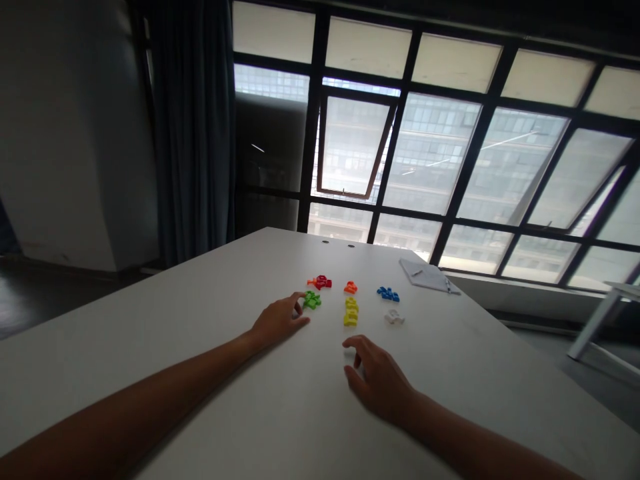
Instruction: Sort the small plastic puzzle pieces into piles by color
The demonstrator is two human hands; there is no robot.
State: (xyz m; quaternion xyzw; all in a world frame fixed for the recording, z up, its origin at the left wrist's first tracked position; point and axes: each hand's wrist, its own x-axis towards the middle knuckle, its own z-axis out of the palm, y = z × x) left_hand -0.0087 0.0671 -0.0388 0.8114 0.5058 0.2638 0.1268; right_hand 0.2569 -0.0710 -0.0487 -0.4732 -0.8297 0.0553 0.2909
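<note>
Small coloured plastic pieces lie in groups on the white table. My left hand is beside the green pieces, its fingers apart and a fingertip at their left edge. Nearer to me, my right hand hovers with thumb and fingers apart, holding nothing, just below the yellow pieces. Behind the green group are red pieces with an orange one at their left. An orange group sits behind the yellow. To the right are blue pieces and white pieces.
White paper with pens on it lies toward the right rear of the table. Two dark round holes are near the far edge. Beyond stand large windows and a dark curtain; another white table is at right.
</note>
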